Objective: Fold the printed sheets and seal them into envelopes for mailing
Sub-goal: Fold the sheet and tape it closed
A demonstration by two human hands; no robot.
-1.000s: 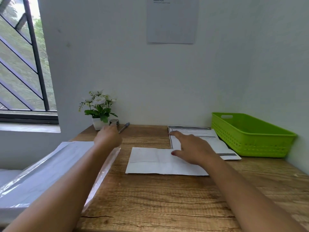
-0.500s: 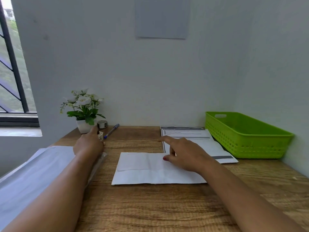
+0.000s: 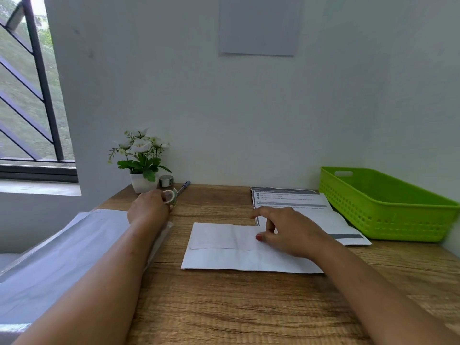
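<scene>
Both hands busy: left hand (image 3: 148,207) grips a tape roll (image 3: 170,197), right hand (image 3: 291,230) rests loose-fingered on the white envelope (image 3: 224,247).

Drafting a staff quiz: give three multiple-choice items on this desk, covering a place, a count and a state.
1. Where is the basket? A) right of the printed sheets B) on the windowsill C) on the floor
2. How many tape rolls show? A) one B) two C) four
3. What does the left hand do? A) lies flat B) holds tape C) grips a pen
Key: 1A, at the desk's right end; 2B, the held roll and the spare roll by the plant pot; 3B, it grips the held roll.
</scene>
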